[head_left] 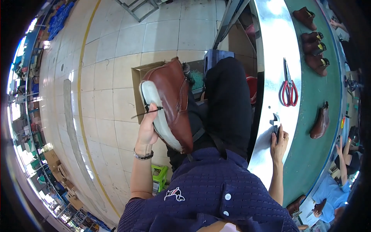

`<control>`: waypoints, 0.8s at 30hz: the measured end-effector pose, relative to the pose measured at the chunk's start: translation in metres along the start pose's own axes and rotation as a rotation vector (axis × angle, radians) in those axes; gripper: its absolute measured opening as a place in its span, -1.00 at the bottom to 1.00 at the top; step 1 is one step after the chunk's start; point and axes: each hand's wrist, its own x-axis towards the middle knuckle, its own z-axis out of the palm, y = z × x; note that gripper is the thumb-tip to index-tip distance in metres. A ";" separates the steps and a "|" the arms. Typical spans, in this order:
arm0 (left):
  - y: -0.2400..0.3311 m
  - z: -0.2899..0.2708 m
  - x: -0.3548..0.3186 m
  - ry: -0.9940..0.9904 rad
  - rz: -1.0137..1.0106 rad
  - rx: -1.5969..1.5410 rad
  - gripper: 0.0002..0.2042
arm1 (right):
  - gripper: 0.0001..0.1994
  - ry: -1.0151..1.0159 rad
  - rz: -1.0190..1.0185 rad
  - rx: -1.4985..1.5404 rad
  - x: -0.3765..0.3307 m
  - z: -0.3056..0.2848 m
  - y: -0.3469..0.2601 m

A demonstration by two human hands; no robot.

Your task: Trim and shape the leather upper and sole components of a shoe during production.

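Observation:
A brown leather boot (pixel 174 92) with a pale sole is tilted on its side over my lap. My left hand (pixel 147 125) is closed on it at the sole edge, thumb on the sole. A thin black strip (pixel 141 114) crosses at those fingertips; what it is I cannot make out. On the shiny metal bench to my right, my right hand (pixel 279 145) has its fingers closed around a small black-handled tool (pixel 275 123) with a metal head. Its exact kind is unclear. Farther up the bench lie red-handled scissors (pixel 289 91), blades pointing away.
Beyond the bench runs a green conveyor belt (pixel 309 166) carrying several brown boots (pixel 319 121). A cardboard box (pixel 137 75) stands on the tiled floor behind the boot. A green plastic stool (pixel 159 176) is by my left side. Other people work across the belt.

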 end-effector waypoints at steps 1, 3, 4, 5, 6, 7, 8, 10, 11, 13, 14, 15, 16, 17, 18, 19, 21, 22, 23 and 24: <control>0.009 0.005 0.008 0.041 -0.075 0.002 -0.60 | -0.45 0.002 0.001 -0.001 0.002 -0.001 0.002; 0.021 0.017 0.022 -0.014 -0.091 0.037 -0.58 | -0.49 -0.120 0.067 0.495 -0.001 -0.003 0.008; 0.027 0.028 0.029 -0.009 -0.129 0.150 -0.56 | -0.52 -0.274 0.143 0.672 -0.001 -0.016 -0.002; 0.032 0.037 0.037 -0.003 -0.169 0.262 -0.54 | -0.51 -0.361 0.299 0.943 -0.006 -0.015 0.000; 0.036 0.045 0.047 -0.072 -0.210 0.253 -0.51 | -0.48 -0.438 0.379 1.122 -0.008 -0.032 -0.022; 0.040 0.059 0.052 -0.066 -0.205 0.211 -0.48 | -0.43 -0.522 0.456 1.303 -0.011 -0.049 -0.052; 0.038 0.062 0.059 -0.097 -0.188 0.228 -0.46 | -0.37 -0.607 0.423 1.392 -0.008 -0.059 -0.072; 0.032 0.064 0.077 -0.144 -0.211 0.227 -0.40 | -0.18 -0.812 0.322 1.571 0.005 -0.077 -0.119; 0.027 0.066 0.081 -0.146 -0.168 0.236 -0.38 | -0.17 -0.854 0.225 1.503 0.013 -0.089 -0.145; 0.018 0.066 0.081 -0.124 -0.072 0.354 -0.37 | -0.21 -0.938 0.081 1.361 0.035 -0.103 -0.187; 0.020 0.065 0.081 -0.125 -0.095 0.397 -0.34 | -0.21 -0.950 -0.017 1.257 0.045 -0.110 -0.209; 0.021 0.065 0.082 -0.122 -0.100 0.388 -0.34 | -0.22 -0.960 -0.127 1.192 0.054 -0.113 -0.231; 0.020 0.066 0.084 -0.059 0.119 0.612 -0.32 | -0.22 -1.069 -0.191 1.111 0.066 -0.120 -0.248; 0.022 0.068 0.085 0.011 0.342 0.836 -0.30 | -0.22 -1.074 -0.187 1.098 0.070 -0.124 -0.264; 0.027 0.073 0.091 -0.020 0.367 0.756 -0.29 | -0.23 -1.125 -0.187 1.127 0.072 -0.127 -0.281; 0.028 0.074 0.098 -0.012 0.364 0.747 -0.29 | -0.23 -1.178 -0.190 1.155 0.074 -0.126 -0.295; 0.030 0.076 0.114 -0.098 0.346 0.492 -0.36 | -0.24 -1.196 -0.203 1.071 0.083 -0.120 -0.315; 0.029 0.077 0.121 -0.090 0.344 0.466 -0.48 | -0.26 -1.202 -0.218 0.999 0.086 -0.118 -0.322; 0.029 0.078 0.123 -0.091 0.341 0.456 -0.48 | -0.26 -1.200 -0.212 0.990 0.088 -0.116 -0.325; 0.031 0.079 0.125 -0.106 0.321 0.451 -0.54 | -0.28 -1.213 -0.160 1.035 0.089 -0.114 -0.328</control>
